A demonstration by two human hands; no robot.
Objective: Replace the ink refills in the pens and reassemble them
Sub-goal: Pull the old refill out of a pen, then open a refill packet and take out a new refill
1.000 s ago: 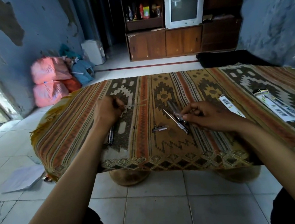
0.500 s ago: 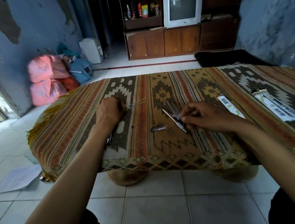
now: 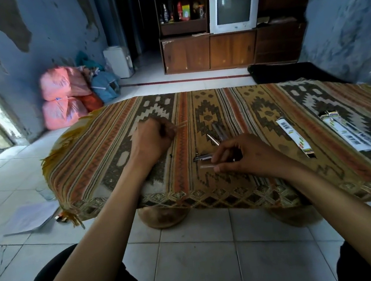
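My left hand (image 3: 150, 142) rests on the patterned cloth and grips a thin clear ink refill (image 3: 181, 125) whose end sticks out to the right of the fingers. My right hand (image 3: 241, 154) hovers low over the middle of the table and pinches a short pale pen tube (image 3: 206, 166) between thumb and fingers. Just behind that tube a silver pen piece (image 3: 201, 158) lies on the cloth. Several more grey pen parts (image 3: 217, 134) lie beyond my right hand, partly hidden by it.
Two refill packets (image 3: 295, 138) (image 3: 353, 136) lie on the right of the cloth-covered low table (image 3: 208, 190). A glass (image 3: 46, 193) and a sheet of paper (image 3: 31, 216) are on the tiled floor at the left.
My right hand has drawn nearer and leftward, away from the grey pen parts, and now pinches the pale tube beside the silver piece. My left hand has stayed in place with the refill.
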